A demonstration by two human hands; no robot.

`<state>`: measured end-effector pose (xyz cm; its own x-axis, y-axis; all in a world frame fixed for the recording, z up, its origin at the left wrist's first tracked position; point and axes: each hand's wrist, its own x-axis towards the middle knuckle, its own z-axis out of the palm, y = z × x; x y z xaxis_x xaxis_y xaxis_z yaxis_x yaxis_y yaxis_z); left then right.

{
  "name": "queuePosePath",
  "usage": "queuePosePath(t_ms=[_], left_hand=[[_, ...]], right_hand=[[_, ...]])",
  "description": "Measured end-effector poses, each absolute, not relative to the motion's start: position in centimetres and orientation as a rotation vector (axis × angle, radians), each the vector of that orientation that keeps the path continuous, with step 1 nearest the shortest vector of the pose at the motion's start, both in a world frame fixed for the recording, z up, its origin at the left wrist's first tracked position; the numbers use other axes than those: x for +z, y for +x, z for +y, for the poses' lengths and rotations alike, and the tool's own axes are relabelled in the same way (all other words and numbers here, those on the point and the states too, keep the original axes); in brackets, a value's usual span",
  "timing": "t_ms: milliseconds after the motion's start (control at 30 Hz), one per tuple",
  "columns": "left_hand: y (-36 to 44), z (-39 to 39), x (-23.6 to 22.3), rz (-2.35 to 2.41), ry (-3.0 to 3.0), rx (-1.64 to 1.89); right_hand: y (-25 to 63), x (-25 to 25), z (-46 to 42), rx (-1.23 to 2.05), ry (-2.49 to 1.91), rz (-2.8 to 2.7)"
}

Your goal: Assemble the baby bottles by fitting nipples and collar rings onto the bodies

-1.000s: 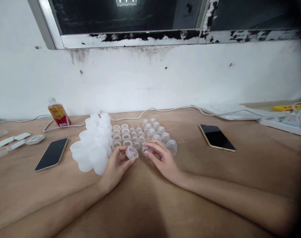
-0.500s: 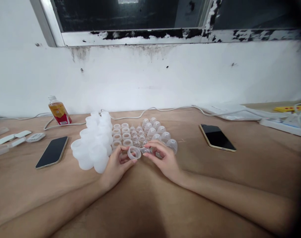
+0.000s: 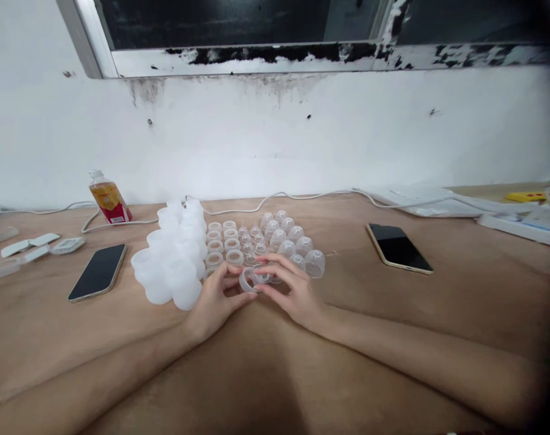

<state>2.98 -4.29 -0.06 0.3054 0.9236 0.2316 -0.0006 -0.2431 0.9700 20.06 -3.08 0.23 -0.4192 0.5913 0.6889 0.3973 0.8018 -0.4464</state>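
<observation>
My left hand pinches a clear bottle collar ring between thumb and fingers, tilted on edge above the table. From the other side, my right hand has its thumb and fingers closed on a clear bottle nipple, held against the ring's opening; the fingers partly cover it. Just beyond my hands lie rows of collar rings, several nipples and several domed clear caps. White translucent baby bottles stand grouped by my left hand.
A phone lies at the left and another phone at the right. A drink bottle stands near the wall, where a white cable runs. Flat white items sit at far left, a power strip at far right.
My right hand has moved left, bringing the nipple from beside the ring to its opening. My left hand still holds the ring. The view has shifted slightly.
</observation>
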Motion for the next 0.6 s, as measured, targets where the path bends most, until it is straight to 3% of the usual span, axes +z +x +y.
queuePosePath(t_ms=[133, 600], left_hand=[[3.11, -4.41, 0.07, 0.828, 1.538, 1.175], [2.98, -4.71, 0.33, 0.875, 1.712, 1.212]], right_hand=[[19.99, 0.21, -3.29, 0.142, -0.680, -2.123], [19.96, 0.46, -3.25, 0.272, -0.758, -2.102]])
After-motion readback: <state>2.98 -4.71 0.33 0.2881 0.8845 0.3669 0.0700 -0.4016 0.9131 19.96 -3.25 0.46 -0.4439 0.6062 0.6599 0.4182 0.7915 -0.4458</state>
